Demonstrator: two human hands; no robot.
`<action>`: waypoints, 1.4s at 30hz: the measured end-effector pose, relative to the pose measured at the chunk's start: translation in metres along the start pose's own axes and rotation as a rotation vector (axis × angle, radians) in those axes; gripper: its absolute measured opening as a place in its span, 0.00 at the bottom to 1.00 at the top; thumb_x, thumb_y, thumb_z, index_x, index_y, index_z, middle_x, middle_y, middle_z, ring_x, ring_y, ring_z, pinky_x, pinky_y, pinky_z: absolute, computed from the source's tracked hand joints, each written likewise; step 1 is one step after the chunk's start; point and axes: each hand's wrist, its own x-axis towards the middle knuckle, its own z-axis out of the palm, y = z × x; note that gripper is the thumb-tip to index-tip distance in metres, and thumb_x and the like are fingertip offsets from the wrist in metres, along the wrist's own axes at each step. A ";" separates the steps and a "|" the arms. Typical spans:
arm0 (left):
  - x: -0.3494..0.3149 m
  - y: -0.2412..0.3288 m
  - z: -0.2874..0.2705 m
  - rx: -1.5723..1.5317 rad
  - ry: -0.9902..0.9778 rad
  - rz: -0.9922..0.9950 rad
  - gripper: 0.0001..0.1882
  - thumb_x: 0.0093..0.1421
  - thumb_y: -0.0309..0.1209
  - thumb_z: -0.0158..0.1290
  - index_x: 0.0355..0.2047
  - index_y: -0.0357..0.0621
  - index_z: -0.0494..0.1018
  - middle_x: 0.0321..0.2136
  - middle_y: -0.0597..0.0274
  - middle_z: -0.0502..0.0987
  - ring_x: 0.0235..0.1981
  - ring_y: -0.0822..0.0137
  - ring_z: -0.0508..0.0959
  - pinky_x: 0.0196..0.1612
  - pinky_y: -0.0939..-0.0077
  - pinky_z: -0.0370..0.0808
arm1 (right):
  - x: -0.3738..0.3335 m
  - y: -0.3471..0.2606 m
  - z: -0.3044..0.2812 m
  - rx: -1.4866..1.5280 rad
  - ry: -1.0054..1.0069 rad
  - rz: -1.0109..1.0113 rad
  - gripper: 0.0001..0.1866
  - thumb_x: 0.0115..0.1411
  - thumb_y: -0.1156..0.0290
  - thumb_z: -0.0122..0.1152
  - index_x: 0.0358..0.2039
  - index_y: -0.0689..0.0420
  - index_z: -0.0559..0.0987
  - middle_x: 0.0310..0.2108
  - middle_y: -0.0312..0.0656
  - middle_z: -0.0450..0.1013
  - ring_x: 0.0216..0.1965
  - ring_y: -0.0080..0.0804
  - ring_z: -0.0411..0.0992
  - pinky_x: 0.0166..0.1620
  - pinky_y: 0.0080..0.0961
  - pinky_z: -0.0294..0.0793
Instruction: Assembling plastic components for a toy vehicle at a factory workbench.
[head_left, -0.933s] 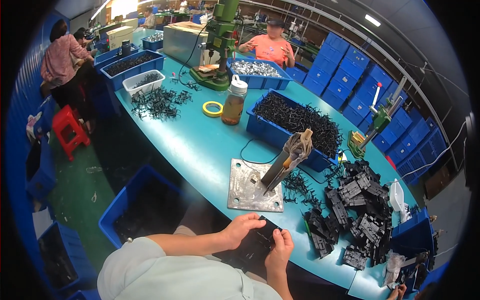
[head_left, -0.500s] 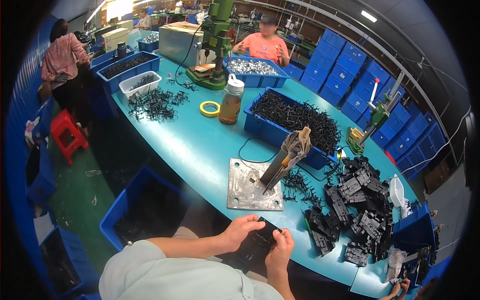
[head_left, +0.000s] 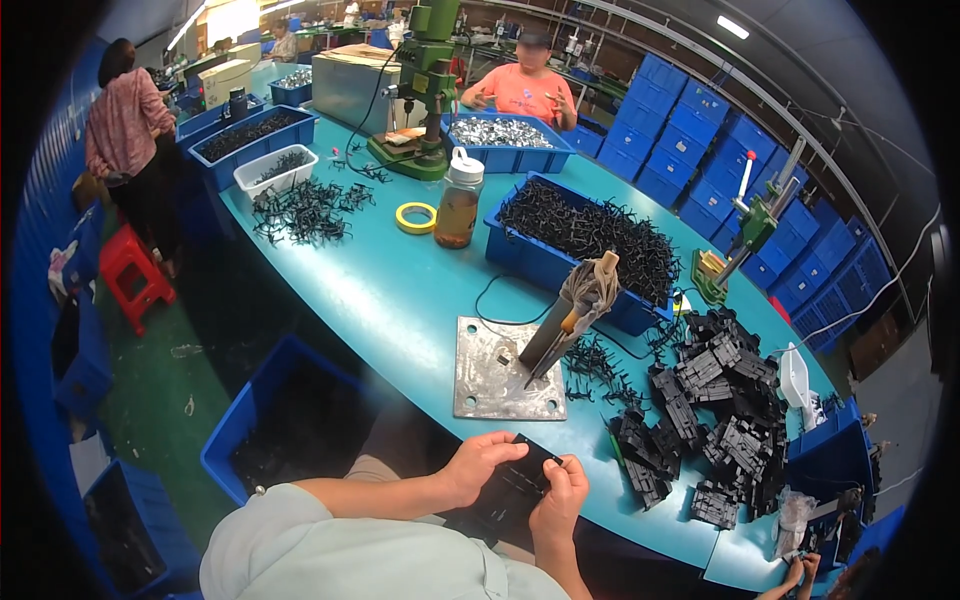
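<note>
Both hands hold a flat black plastic part point(head_left: 510, 490) just in front of the teal table's near edge point(head_left: 400, 300). My left hand point(head_left: 478, 464) grips its left end from above. My right hand point(head_left: 560, 492) pinches its right end, thumb on top. Just beyond my hands lies a grey metal plate point(head_left: 500, 385) with a tilted tool point(head_left: 570, 315) wrapped in cloth standing on it. A heap of black plastic parts point(head_left: 710, 420) lies to the right.
A blue bin of black clips point(head_left: 590, 245) sits behind the plate, with a jar point(head_left: 458, 205), a yellow tape roll point(head_left: 416, 217) and a green drill press point(head_left: 425, 85) farther back. A blue crate point(head_left: 285, 420) stands on the floor at left. Two people are at the far end.
My hands stay on the black part with only slight finger shifts. The view has tilted a little.
</note>
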 end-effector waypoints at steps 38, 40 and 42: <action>-0.004 0.002 -0.002 -0.016 0.039 0.020 0.07 0.57 0.28 0.52 0.35 0.40 0.74 0.32 0.65 0.76 0.35 0.75 0.74 0.40 0.83 0.68 | -0.003 0.000 0.012 -0.049 0.044 -0.007 0.07 0.55 0.78 0.54 0.21 0.57 0.70 0.21 0.28 0.66 0.24 0.13 0.59 0.30 0.12 0.60; -0.004 0.001 -0.003 -0.012 0.029 0.027 0.07 0.57 0.28 0.52 0.35 0.40 0.74 0.32 0.65 0.76 0.35 0.75 0.74 0.40 0.83 0.68 | -0.003 0.001 0.014 -0.040 0.047 -0.007 0.07 0.55 0.78 0.54 0.22 0.57 0.70 0.21 0.28 0.66 0.24 0.13 0.59 0.30 0.12 0.60; -0.004 0.001 -0.003 -0.006 0.031 0.034 0.07 0.57 0.28 0.52 0.35 0.40 0.74 0.32 0.65 0.76 0.35 0.75 0.74 0.40 0.83 0.68 | -0.004 0.001 0.015 -0.028 0.049 -0.018 0.06 0.55 0.78 0.54 0.21 0.57 0.70 0.21 0.28 0.66 0.24 0.13 0.59 0.30 0.12 0.60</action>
